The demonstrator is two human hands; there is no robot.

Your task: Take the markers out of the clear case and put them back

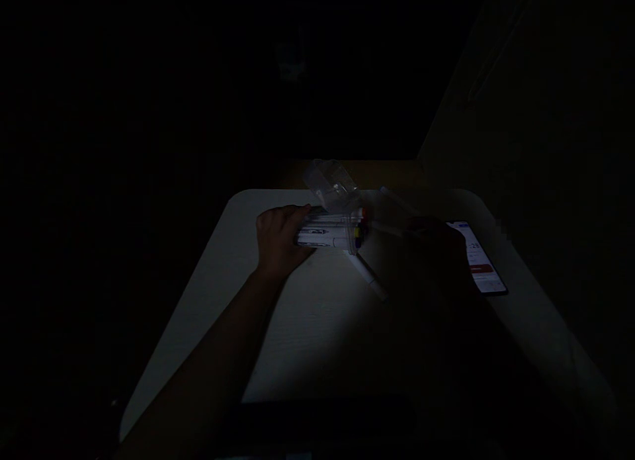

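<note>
My left hand (278, 238) is wrapped round the base of a clear plastic marker case (352, 238), which lies on its side. Several white markers (322, 235) fill it, their red, yellow and blue ends facing right. The case's clear lid (331, 182) hangs open on the far side. To the right, my right hand (439, 241) is a dark shape in shadow, with its fingers closed. A pale, motion-smeared marker (389, 228) reaches from its fingertips toward the case's mouth. One loose marker (368, 276) lies on the table just below the case.
A lit phone (480, 265) lies right of my right hand, partly covered by it. Another faint pale stick (397, 198) shows beyond my right hand. The white table (218, 301) has rounded far corners. A wall (546, 149) rises at the right; the surroundings are very dark.
</note>
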